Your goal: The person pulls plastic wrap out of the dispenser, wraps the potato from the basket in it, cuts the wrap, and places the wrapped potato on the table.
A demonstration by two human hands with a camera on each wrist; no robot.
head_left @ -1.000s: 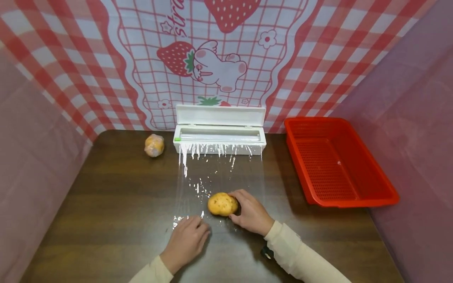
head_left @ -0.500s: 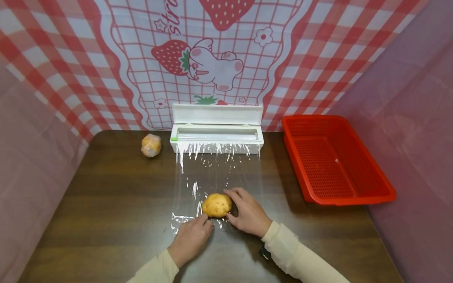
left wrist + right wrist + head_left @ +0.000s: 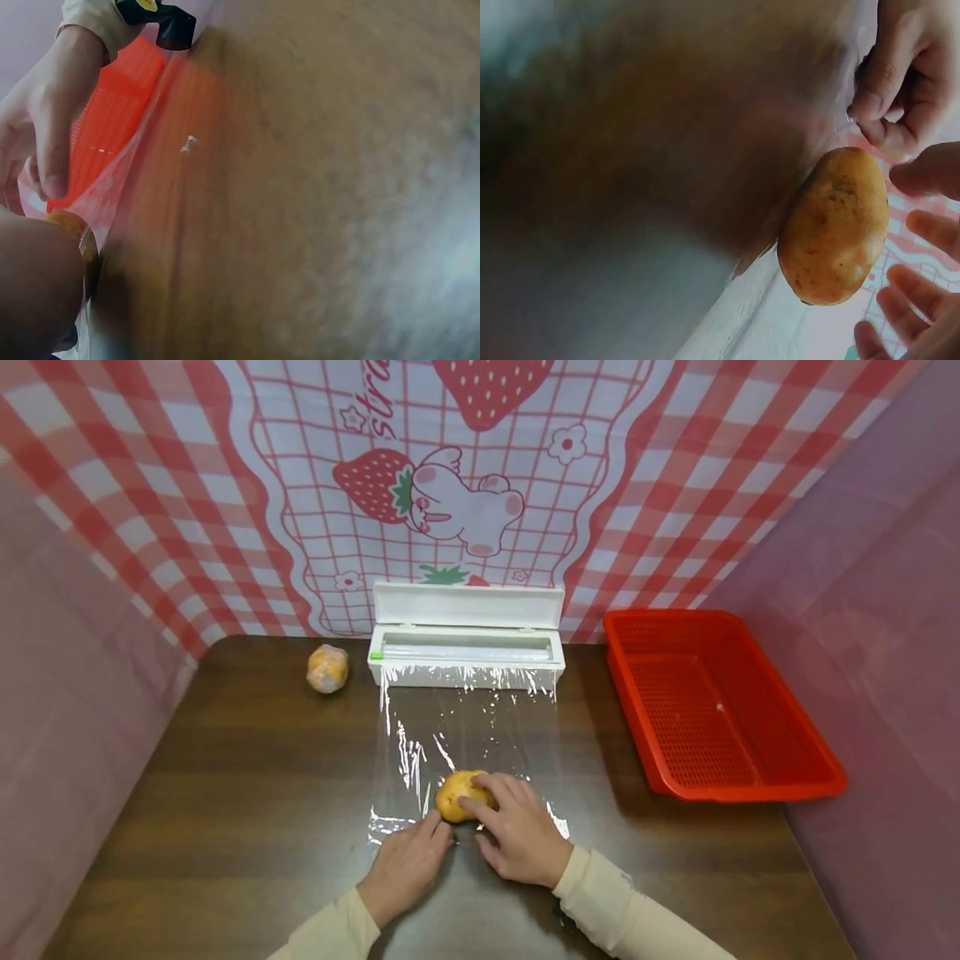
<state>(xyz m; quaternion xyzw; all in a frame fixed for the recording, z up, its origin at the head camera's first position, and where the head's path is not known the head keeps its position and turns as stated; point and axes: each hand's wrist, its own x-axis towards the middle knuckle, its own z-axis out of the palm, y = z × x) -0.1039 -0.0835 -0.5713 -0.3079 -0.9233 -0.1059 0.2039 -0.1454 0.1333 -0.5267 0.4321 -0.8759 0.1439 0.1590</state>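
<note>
Potato (image 3: pixel 450 797) on clear film (image 3: pixel 408 764);
right hand (image 3: pixel 519 831), spread and holding nothing, overhangs it; left hand (image 3: pixel 408 862) pinches film just beside.

Head view bright w/ glare on film (image 3: pixel 408 758); R wrist tabletop (image 3: pixel 630 165) blurry.

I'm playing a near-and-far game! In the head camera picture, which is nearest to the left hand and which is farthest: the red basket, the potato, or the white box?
From the left hand:
1. Potato: close by, ahead and slightly right.
2. White box: farther ahead, beyond the potato.
3. Red basket: far over on the right.
</note>
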